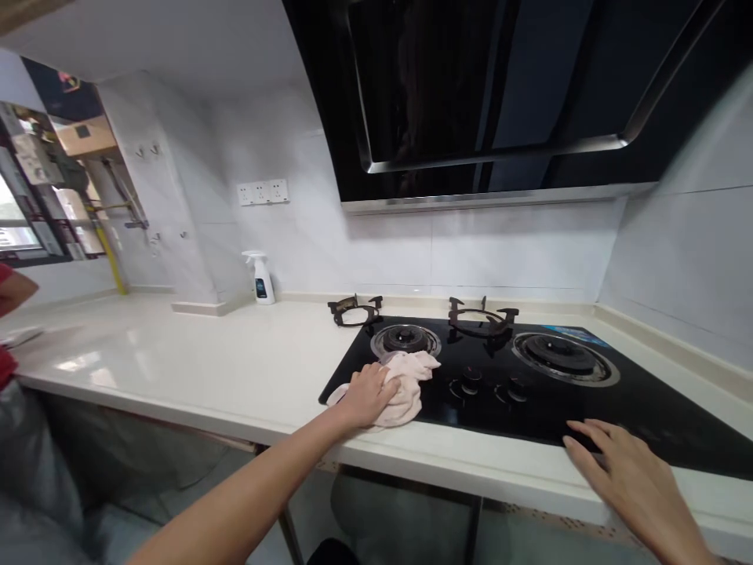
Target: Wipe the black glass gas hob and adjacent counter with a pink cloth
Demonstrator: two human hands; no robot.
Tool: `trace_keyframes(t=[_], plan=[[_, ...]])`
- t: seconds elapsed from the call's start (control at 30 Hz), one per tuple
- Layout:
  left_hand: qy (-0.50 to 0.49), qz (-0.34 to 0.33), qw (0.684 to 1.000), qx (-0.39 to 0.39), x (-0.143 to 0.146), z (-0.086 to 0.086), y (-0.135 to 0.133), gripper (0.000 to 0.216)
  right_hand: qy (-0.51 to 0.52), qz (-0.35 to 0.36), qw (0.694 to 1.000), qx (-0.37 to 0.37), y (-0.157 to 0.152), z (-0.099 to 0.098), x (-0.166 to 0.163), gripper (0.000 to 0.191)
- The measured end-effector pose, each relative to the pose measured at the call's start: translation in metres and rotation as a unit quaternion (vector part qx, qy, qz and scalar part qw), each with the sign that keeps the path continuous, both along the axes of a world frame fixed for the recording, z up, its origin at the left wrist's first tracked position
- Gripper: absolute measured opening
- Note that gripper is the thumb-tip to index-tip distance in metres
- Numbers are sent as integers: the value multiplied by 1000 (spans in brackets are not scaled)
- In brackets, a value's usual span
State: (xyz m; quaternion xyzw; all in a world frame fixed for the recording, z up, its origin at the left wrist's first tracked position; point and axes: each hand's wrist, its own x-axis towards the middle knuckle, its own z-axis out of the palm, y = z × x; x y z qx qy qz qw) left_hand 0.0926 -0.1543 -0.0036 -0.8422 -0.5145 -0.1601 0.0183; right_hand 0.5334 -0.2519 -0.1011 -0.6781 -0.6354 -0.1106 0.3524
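Note:
My left hand [368,395] presses down on a pale pink cleaning cloth [405,388], its fingers curled into the bunched fabric. The cloth lies on the front left corner of a black glass gas stove [447,412], close to the left burner [405,339], and partly hangs over onto the white counter edge. At the front right of the stove rests my right hand [629,463], fingers spread and holding nothing. Between the two hands are two control knobs [471,380]. The right burner [556,355] sits behind my right hand.
Two black pan supports [356,312] are off the burners, one behind on the counter, the other [482,320] at the stove's back edge. A white spray bottle [261,278] stands by the wall. A black range hood [488,94] overhangs. A person in red [7,365] is at far left.

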Motion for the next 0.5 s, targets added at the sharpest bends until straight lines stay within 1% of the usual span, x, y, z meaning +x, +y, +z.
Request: trace_keyframes(t=[0.07, 0.13, 0.2, 0.27, 0.33, 0.4, 0.47, 0.5], plan=[[-6, 15, 999, 29, -20, -3, -12, 42, 21, 3, 1000, -1, 2, -1, 3, 57], [-25, 23, 999, 42, -30, -5, -18, 40, 43, 8, 999, 17, 5, 6, -7, 57], [-42, 30, 998, 31, -31, -6, -20, 39, 58, 31, 996, 55, 10, 21, -39, 56], [-57, 27, 998, 9, -24, -6, -19, 40, 56, 81, 992, 79, 17, 44, -92, 55], [-90, 9, 996, -11, -14, -7, -17, 40, 40, 160, 986, 42, 28, 69, -157, 60], [-157, -21, 987, -31, -9, -10, -16, 41, 8, 244, 969, -40, 41, 88, -218, 75], [-238, -55, 969, -38, -15, -14, -14, 44, -19, 301, 944, -135, 55, 99, -264, 93], [-270, -65, 960, -29, -23, -15, -13, 43, -31, 321, 930, -174, 62, 102, -279, 97]])
